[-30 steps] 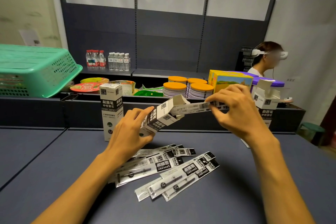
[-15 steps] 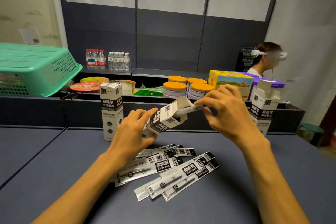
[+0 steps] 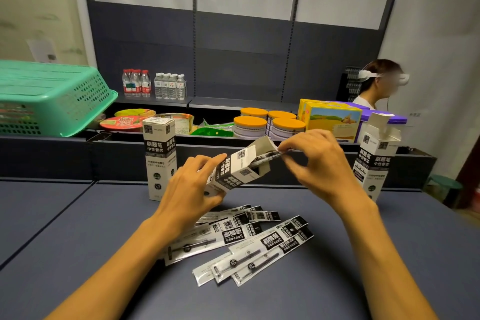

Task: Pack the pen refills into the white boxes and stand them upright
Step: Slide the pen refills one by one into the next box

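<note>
My left hand (image 3: 191, 191) grips a white box (image 3: 237, 170) that is tilted, its open end pointing up and to the right. My right hand (image 3: 315, 163) pinches a packaged pen refill (image 3: 270, 157) whose far end sits inside the box's open mouth. Several more packaged refills (image 3: 246, 241) lie loose on the grey table (image 3: 78, 254) below my hands. A closed white box (image 3: 159, 156) stands upright at the back left. Another white box (image 3: 375, 158) stands upright at the back right with its top flap open.
A green plastic basket (image 3: 54, 101) sits on the ledge at the left. Behind the table are bowls, orange-lidded tubs (image 3: 267, 125), a yellow carton (image 3: 335, 119) and water bottles (image 3: 153, 84). A person wearing a headset (image 3: 376, 83) sits at the far right.
My right hand has moved left toward the box, pushing the refill further into its open end. The left hand has held the box nearly still.
</note>
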`<state>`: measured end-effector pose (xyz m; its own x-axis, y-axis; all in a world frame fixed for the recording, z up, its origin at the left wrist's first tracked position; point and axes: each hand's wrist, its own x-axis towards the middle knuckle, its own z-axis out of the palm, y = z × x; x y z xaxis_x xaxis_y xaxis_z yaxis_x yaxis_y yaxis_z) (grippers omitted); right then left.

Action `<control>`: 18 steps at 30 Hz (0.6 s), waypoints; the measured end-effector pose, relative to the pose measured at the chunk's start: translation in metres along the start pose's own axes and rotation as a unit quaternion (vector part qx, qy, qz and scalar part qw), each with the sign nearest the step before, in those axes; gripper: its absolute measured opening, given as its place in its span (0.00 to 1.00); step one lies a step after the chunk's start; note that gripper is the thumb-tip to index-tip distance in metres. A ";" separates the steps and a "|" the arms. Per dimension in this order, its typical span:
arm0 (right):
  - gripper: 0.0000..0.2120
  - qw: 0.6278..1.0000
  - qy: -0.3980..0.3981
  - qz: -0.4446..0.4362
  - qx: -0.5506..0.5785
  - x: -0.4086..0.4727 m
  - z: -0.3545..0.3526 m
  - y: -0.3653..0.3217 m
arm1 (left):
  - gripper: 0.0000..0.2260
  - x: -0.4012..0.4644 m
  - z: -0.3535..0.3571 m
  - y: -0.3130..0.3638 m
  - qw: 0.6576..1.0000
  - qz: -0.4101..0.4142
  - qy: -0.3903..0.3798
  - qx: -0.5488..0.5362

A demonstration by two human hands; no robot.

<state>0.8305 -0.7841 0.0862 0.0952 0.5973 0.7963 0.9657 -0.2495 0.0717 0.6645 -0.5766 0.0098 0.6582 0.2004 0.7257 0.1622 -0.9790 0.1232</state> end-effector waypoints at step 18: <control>0.09 0.997 -0.037 -0.056 0.036 -0.004 0.028 -0.024 | 0.36 0.000 0.001 0.004 1.000 0.018 0.000 -0.007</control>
<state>0.8138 -0.7596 0.0646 0.0013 0.6737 0.7390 0.9860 -0.1239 0.1113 0.6658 -0.5804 0.0098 0.6629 0.1656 0.7302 0.1280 -0.9859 0.1073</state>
